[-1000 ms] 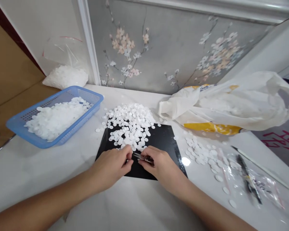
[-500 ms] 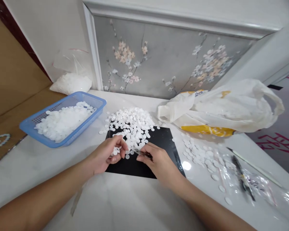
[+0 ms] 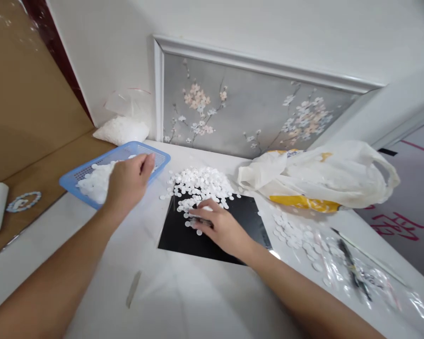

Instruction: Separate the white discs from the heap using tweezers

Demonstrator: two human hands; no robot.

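My left hand (image 3: pixel 129 181) is above the blue basket (image 3: pixel 69 181), its fingers curled and turned away so that what they hold is hidden. White discs (image 3: pixel 97 181) lie heaped inside the basket. Slim tweezers (image 3: pixel 202 220) with a dark handle are pinched in my right hand (image 3: pixel 224 228), their tips low over loose discs. A pile of small white round discs (image 3: pixel 205 181) spreads over the back of a black mat (image 3: pixel 183 240) and onto the white table behind it.
A clear bag of white pieces (image 3: pixel 122 129) stands behind the basket. To the right lie a white plastic bag (image 3: pixel 314 176), scattered discs (image 3: pixel 291 230), clear plastic bags and a black pen-like tool (image 3: pixel 353 268). A bead bracelet (image 3: pixel 24 201) lies on the left.
My left hand, with discs in its fingers before, has moved from the mat to over the basket. My right hand stays over the mat with the tweezers. The view has shifted left.
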